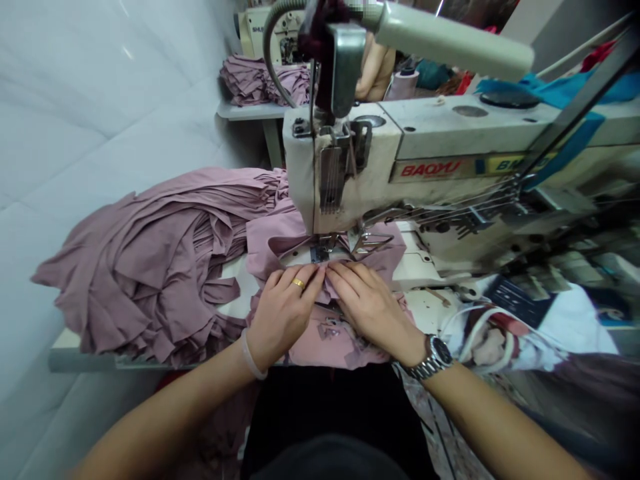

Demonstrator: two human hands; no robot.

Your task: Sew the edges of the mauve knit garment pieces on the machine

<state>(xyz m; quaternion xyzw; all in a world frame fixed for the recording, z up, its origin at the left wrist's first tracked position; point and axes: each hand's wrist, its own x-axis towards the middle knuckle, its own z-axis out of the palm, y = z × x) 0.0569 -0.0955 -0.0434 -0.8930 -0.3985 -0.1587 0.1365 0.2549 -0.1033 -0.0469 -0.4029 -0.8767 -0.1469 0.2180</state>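
Note:
Both of my hands meet on a mauve fabric piece (263, 250) just in front of the sewing machine's presser foot (320, 252). Fingers of my left hand (285, 303), with a gold ring, are pressed together on the cloth's near edge. My right hand (370, 303) grips the same edge beside it, the fingertips of both hands almost touching. Part of the cloth runs under the foot and the machine head (345, 173). A pink printed fabric (320, 340) hangs below my hands over the table edge. What lies beneath my fingers is hidden.
A large heap of mauve fabric pieces (145, 267) covers the table left of the machine, near a tiled wall (75, 100). White cloth and cords (575, 320) lie at the right. Behind stand a second machine (255, 33), more mauve piles (245, 80) and another person's arm (375, 70).

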